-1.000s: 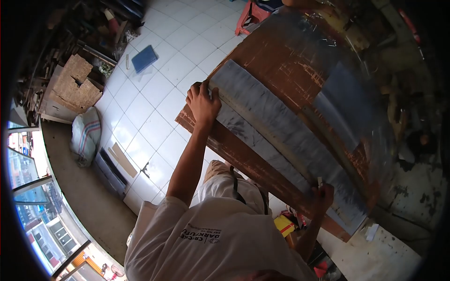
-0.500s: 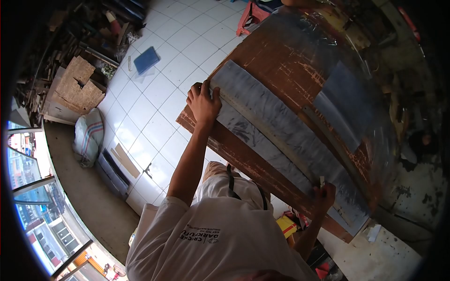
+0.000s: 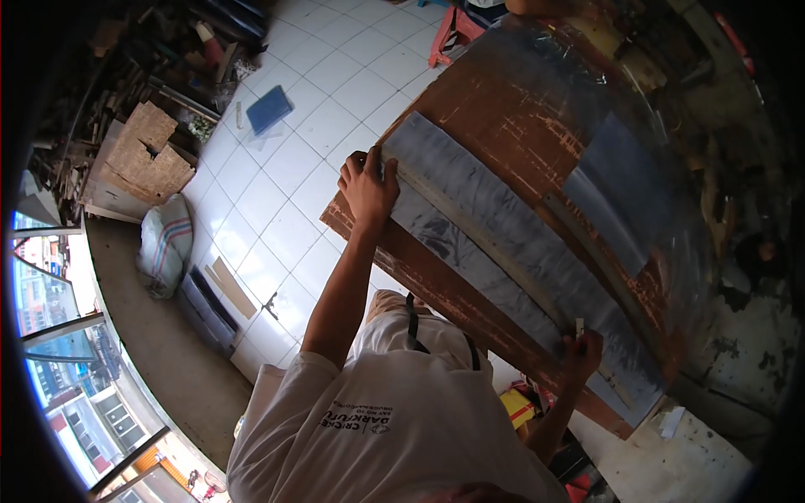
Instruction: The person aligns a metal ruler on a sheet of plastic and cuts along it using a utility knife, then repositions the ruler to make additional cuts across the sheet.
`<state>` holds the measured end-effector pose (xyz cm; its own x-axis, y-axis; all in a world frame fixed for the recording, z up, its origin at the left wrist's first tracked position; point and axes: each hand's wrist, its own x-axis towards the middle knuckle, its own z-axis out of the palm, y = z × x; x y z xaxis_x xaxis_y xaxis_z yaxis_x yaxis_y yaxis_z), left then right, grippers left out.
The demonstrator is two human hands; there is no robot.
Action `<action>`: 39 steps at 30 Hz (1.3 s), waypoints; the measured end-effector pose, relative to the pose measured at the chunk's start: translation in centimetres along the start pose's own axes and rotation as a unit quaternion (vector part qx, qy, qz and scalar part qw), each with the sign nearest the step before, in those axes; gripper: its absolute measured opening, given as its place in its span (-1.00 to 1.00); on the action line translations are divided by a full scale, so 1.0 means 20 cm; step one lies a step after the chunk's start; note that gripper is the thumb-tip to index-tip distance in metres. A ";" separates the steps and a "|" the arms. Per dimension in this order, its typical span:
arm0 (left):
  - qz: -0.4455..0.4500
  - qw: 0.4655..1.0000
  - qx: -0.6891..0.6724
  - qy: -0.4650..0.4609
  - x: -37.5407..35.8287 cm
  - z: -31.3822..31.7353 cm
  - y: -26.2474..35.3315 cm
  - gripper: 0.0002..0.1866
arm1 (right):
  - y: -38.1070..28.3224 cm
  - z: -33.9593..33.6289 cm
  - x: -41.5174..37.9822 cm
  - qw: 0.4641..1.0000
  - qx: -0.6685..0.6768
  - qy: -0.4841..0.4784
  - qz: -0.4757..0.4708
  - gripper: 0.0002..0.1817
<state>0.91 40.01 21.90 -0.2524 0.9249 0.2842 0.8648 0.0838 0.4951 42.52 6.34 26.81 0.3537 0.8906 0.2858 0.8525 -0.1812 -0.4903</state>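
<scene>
A long grey sheet [image 3: 495, 222], cloudy on its surface, lies lengthwise over a worn brown wooden board [image 3: 495, 126]. Along it runs a narrow straightedge [image 3: 482, 233]. My left hand [image 3: 369, 191] presses on the straightedge's far end, its fingers bent over the board's edge and the thumb apart from them. Near the other end, my right hand [image 3: 582, 354] is closed low over the sheet around a small cutter [image 3: 579, 327], whose pale end sticks up above the fist. The rest of the cutter is hidden by the fingers.
Another grey-blue sheet [image 3: 616, 189] and a second long strip [image 3: 599, 251] lie on the board's right side. A blue rectangular piece [image 3: 268, 111] rests on the tiled floor. Left stand a white sack [image 3: 165, 243] and broken chipboard [image 3: 147, 159]. A red stool [image 3: 450, 38] is behind the board.
The whole view has shifted slightly. Both hands keep their places on the sheet and straightedge, with no clear movement along them.
</scene>
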 end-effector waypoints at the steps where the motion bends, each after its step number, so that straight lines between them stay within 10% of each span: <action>1: 0.002 1.000 0.000 -0.001 0.00 0.00 0.00 -0.52 | -0.01 -0.01 0.00 1.000 0.003 -0.003 0.008 -0.57; 20: -0.013 0.998 0.037 -0.043 0.01 0.06 -0.04 -0.45 | -0.19 -0.08 0.00 0.983 -0.125 -0.030 0.130 -0.51; 29: -0.012 0.998 0.050 -0.032 0.02 0.07 -0.06 -0.45 | -0.78 0.36 0.17 0.996 -0.006 -0.076 -0.042 -0.20; 39: -0.010 0.998 0.052 -0.027 0.01 0.07 -0.05 -0.45 | -0.70 0.55 0.11 0.993 -0.012 -0.119 -0.014 -0.11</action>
<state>0.57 40.70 20.29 -0.2481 0.9414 0.2287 0.9007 0.1373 0.4122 27.08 15.48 25.32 0.2314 0.9681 0.0959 0.8705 -0.1620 -0.4647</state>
